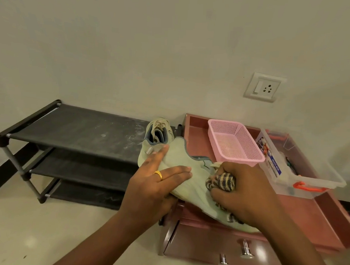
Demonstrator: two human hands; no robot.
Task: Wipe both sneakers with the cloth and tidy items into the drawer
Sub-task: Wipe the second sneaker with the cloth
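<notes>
Sneaker one, pale green, lay tipped on its side across the top of the reddish-brown drawer unit, held between my two hands. My left hand was wrapped around its heel end, thumb underneath and fingers spread flat along the upper, a gold ring on one finger. My right hand was clenched around the bunched striped cloth, pressing it against the shoe's side near the tongue. Behind it the second sneaker stood upright on the near end of the shoe rack's top shelf, its laces showing, touching or almost touching the one I held; I could not tell which. On the unit's tray-like top, just beyond my right hand, sat a pink perforated basket, and beside that a clear plastic storage box with orange latches; its label read "MULTI-BOX", the smaller print too fine to make out. Below my wrists the drawer front showed two shiny metal knobs. The black fabric shoe rack stood to the left with three dusty shelves, on a pale floor against a plain off-white wall, where a white switch-and-socket plate was mounted above the unit.
</notes>
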